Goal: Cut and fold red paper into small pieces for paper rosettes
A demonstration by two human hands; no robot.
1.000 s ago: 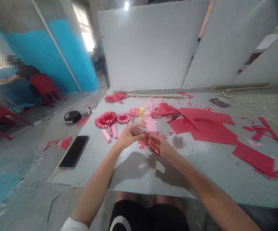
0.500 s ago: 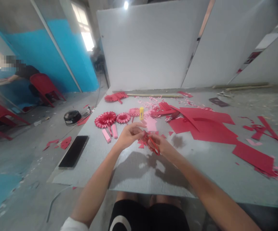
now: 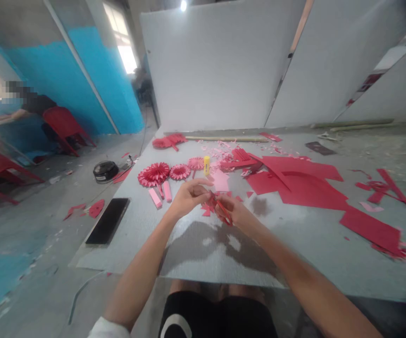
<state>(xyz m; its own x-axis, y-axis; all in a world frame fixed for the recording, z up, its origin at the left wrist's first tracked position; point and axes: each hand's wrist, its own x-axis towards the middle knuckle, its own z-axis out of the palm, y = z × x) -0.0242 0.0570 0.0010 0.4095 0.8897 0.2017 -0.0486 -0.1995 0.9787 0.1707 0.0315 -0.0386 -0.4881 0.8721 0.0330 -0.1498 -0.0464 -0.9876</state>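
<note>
Above the near middle of the table, my right hand (image 3: 233,209) is closed on scissors with red-orange handles (image 3: 226,215). My left hand (image 3: 189,197) pinches a small piece of red paper (image 3: 211,199) by the scissors' blades, which my fingers partly hide. Small red paper scraps (image 3: 206,212) lie on the table below. Just beyond my hands are a pink paper piece (image 3: 220,180) and a yellow glue stick (image 3: 206,165). To the left of my left hand sit pleated red and pink paper rosettes (image 3: 154,174) and two folded pink strips (image 3: 155,198).
A black phone (image 3: 108,221) lies at the table's left edge. Red paper sheets (image 3: 311,190) and shredded scraps spread over the right side, with a thin stick (image 3: 227,139) along the back. A person (image 3: 42,104) sits by a red chair (image 3: 65,126) at far left.
The scissor handles have drawn closer together. My hands stay in nearly the same place, and the things on the table have not moved.
</note>
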